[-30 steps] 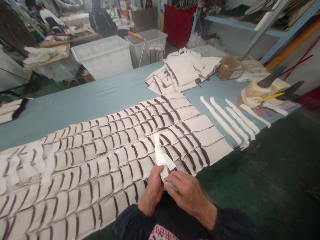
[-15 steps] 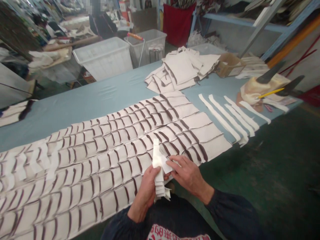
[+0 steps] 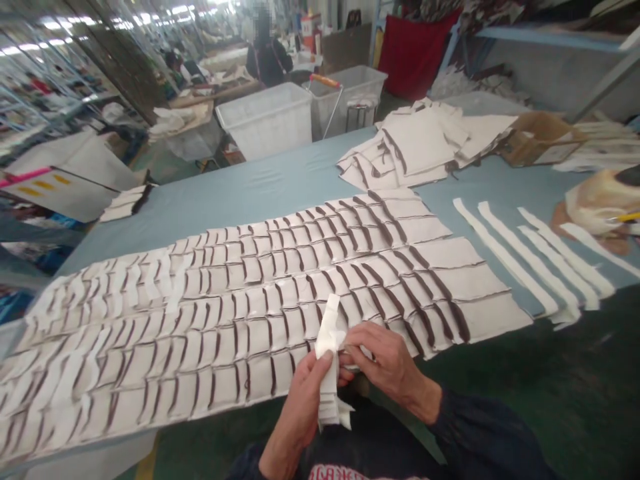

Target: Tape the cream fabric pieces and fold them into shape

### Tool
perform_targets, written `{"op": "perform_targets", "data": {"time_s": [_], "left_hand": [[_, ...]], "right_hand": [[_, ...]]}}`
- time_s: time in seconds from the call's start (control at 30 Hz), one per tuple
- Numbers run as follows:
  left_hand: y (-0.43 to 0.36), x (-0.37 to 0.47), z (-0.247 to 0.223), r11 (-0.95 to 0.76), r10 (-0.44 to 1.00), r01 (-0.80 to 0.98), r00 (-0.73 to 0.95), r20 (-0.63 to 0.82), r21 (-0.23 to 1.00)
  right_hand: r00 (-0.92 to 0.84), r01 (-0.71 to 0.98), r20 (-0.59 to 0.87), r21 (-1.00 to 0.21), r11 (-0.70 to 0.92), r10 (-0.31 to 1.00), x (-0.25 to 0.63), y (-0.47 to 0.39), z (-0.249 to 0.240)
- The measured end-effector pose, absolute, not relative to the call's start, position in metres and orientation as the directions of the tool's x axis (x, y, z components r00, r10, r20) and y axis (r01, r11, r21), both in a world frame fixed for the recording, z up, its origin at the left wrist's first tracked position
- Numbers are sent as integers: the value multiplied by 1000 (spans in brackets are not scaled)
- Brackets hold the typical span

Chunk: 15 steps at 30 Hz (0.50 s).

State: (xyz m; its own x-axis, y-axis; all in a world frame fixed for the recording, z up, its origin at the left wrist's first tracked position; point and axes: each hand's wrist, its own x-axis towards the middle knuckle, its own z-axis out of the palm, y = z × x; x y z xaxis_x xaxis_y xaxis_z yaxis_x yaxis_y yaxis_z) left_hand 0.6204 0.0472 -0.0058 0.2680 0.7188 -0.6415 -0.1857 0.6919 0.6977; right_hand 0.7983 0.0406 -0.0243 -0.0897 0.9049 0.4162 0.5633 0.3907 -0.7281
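A bundle of white fabric strips (image 3: 329, 393) is gripped in my left hand (image 3: 306, 393), thumb pressed on top. My right hand (image 3: 387, 363) is closed beside it, fingertips pinching the side of a strip near the bundle's top. Beyond both hands lie overlapping rows of cream fabric panels (image 3: 480, 293) with dark brown edging, spread along the table. White strips (image 3: 175, 287) rest across the panels at the left. More long white strips (image 3: 520, 260) lie side by side at the table's right end.
The blue-grey table (image 3: 240, 193) runs across the view. At its back are a pile of cream panels (image 3: 425, 143) and a cardboard box (image 3: 537, 137). Behind stand white plastic bins (image 3: 270, 117), a stool (image 3: 361, 110) and a person in dark clothes (image 3: 269, 60).
The view has swung left, so the scene sits further right. My right fingers have curled in closer around the strip's edge. My left hand keeps its grip on the bundle.
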Motion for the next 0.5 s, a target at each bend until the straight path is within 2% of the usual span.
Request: {"op": "perform_targets", "data": {"time_s": [0.1, 0.27, 0.4, 0.5], "left_hand": [[44, 590, 2, 704, 706, -189, 300, -642, 685], [34, 513, 7, 699, 700, -172, 365, -614, 694], [20, 447, 13, 721, 677, -203, 407, -613, 662], [7, 405, 23, 721, 681, -224, 402, -612, 656]], "right_hand": [[33, 556, 303, -798, 234, 953, 782, 54, -9], [237, 554, 178, -832, 17, 955, 753, 96, 19], [234, 498, 109, -867, -23, 966, 714, 134, 36], [189, 559, 135, -829, 6, 973, 677, 160, 41]]}}
